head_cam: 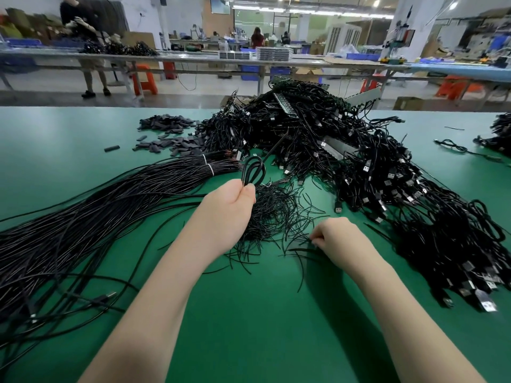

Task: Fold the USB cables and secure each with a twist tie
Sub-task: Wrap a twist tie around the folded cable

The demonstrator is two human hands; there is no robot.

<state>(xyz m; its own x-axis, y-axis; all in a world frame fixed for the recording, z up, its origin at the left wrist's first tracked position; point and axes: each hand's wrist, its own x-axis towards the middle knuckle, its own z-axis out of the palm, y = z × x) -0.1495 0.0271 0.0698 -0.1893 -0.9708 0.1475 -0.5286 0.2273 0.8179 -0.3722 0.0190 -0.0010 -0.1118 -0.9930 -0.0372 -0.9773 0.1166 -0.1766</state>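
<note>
1. The left hand (235, 205), at frame centre, is curled tight round a folded black USB cable (253, 171), whose loops stick up above the fist.
2. The right hand (336, 239), lower right of centre, pinches a thin black twist tie (302, 250) against the green table mat (262, 313).
3. A scattered pile of black twist ties (276, 214) lies between the hands.
4. Straight black cables (83, 217) fan across the left; finished folded bundles (414, 203) heap on the right.
</note>
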